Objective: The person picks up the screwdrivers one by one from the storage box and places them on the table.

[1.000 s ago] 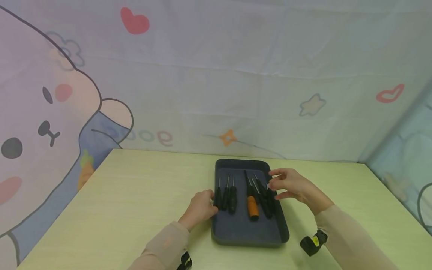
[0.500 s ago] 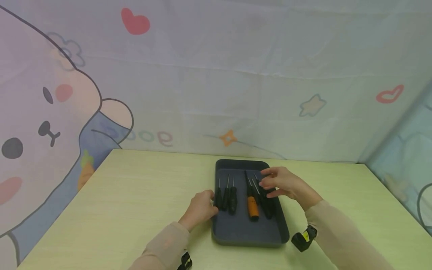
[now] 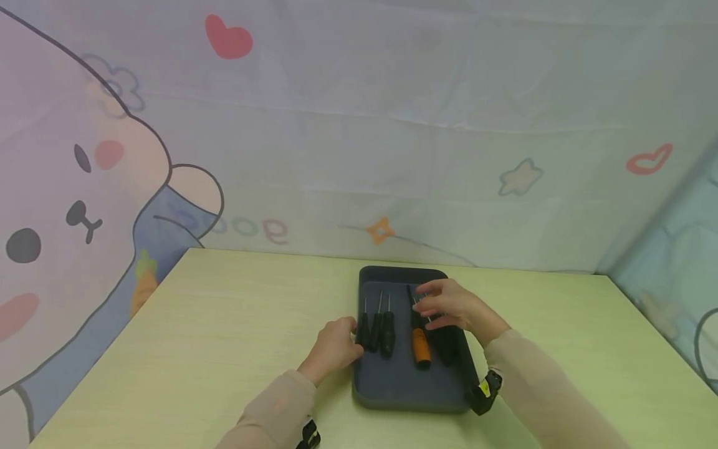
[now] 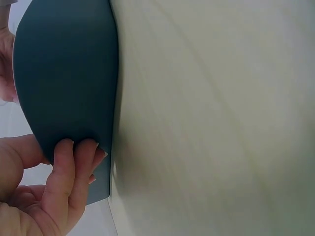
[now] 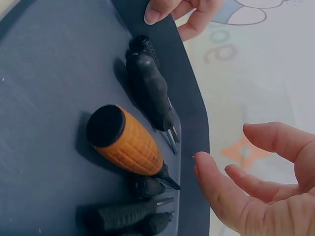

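Observation:
A dark grey tray (image 3: pixel 412 396) on the table holds several screwdrivers. My left hand (image 3: pixel 332 348) grips the tray's left wall; in the left wrist view its fingers (image 4: pixel 64 172) press the outer side, and in the right wrist view its thumb lies over the inside. Black-handled screwdrivers (image 3: pixel 387 337) lie along that wall. The orange-handled screwdriver (image 3: pixel 421 348) lies right of the tray's middle. Over the right group hovers my right hand (image 3: pixel 462 310), fingers spread and loosely bent, holding nothing. It partly hides the black screwdrivers (image 5: pixel 120 216) below it.
The pale wooden table (image 3: pixel 241 324) extends to both sides of the tray. A printed cloth (image 3: pixel 359 125) hangs behind its back edge. A black camera (image 3: pixel 485 393) on my right wrist overlaps the tray's right front edge in the head view.
My right hand has moved left from the tray's right wall to above the right group of screwdrivers. The left hand keeps its hold, and the tray and screwdrivers look unmoved.

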A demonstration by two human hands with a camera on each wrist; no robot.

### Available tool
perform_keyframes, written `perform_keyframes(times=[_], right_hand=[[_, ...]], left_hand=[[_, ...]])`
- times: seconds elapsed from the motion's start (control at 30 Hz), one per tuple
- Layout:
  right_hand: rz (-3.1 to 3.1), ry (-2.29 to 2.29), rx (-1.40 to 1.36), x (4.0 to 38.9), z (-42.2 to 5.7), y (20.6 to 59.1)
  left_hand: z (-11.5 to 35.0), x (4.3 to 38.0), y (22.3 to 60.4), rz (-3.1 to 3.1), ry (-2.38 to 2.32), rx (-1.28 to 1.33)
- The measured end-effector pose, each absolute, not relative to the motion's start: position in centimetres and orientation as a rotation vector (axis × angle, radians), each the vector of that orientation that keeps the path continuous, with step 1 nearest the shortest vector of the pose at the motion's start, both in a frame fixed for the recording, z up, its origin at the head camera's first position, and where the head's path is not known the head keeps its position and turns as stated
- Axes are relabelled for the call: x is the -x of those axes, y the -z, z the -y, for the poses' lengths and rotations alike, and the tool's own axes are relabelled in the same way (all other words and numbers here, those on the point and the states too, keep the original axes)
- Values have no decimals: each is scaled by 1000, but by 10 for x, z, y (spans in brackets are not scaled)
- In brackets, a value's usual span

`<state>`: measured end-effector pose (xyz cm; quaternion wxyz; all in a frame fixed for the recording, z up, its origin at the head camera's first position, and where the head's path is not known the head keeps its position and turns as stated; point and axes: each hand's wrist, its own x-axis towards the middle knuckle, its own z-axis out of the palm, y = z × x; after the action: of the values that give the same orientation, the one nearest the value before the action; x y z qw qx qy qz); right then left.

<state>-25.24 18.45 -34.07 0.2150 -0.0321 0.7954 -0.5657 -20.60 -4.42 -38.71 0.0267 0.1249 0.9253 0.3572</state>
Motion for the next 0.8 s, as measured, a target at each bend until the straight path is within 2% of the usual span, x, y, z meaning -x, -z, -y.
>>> perform_keyframes(times=[0.8], right_hand=[[-2258, 1542, -53, 273, -148, 364]], left_hand=[[43, 210, 391, -2836, -1085, -359]])
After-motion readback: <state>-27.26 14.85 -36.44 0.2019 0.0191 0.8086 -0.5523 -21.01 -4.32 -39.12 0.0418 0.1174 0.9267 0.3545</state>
